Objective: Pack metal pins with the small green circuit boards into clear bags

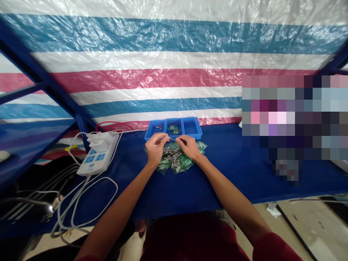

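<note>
Between my two hands is a thin, pale metallic rod [172, 139], too small to name more exactly. My left hand [156, 145] pinches one end of it, and my right hand [189, 145] closes on the other. Just below them lies a heap of small metal pins [174, 158] on several little green-tinted plastic bags [182, 166]. Behind my fingers stands a blue tray [200, 135] split into three compartments. A few thin metal pieces [159, 127] lie in its left compartment, and small greenish bags [174, 129] are in the middle one.
A white power strip [94, 159] with a plugged-in adapter sits on the left of the blue table [163, 195], its looped cables [115, 185] trailing beside my left forearm. Blue frame posts [59, 98] and a striped plastic sheet [163, 79] close off the back. The far right is pixelated.
</note>
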Motion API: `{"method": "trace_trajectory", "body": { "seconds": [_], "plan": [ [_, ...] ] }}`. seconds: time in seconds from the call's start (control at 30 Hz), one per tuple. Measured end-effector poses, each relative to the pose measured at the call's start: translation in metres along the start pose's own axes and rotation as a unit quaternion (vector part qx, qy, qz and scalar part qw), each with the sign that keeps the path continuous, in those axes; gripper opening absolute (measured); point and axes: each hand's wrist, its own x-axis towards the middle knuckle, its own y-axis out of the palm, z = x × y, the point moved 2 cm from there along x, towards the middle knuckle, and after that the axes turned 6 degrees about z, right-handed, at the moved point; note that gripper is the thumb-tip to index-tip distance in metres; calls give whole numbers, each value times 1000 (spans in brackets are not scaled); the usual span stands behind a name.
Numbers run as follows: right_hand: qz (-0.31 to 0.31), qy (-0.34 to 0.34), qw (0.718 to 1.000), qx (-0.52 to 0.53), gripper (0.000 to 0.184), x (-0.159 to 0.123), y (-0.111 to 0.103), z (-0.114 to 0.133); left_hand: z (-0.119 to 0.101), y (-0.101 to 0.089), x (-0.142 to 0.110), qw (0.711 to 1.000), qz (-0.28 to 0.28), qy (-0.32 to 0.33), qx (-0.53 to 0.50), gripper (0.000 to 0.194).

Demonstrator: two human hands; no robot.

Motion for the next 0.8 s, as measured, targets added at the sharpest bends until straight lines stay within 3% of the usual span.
{"method": "trace_trajectory", "body": {
  "seconds": [0.27,0.57,0.8],
  "plan": [
    [15,-10,1000,3,28,0,0,8,3,3,-2,1000,10,-14,10,22],
    [-19,-39,999,7,29,-1,-1,5,8,-2,2,992,107,26,63,20],
    [-16,-20,1000,2,30,-2,0,8,1,-5,2,971,110,80,197,26]
  ]
}}
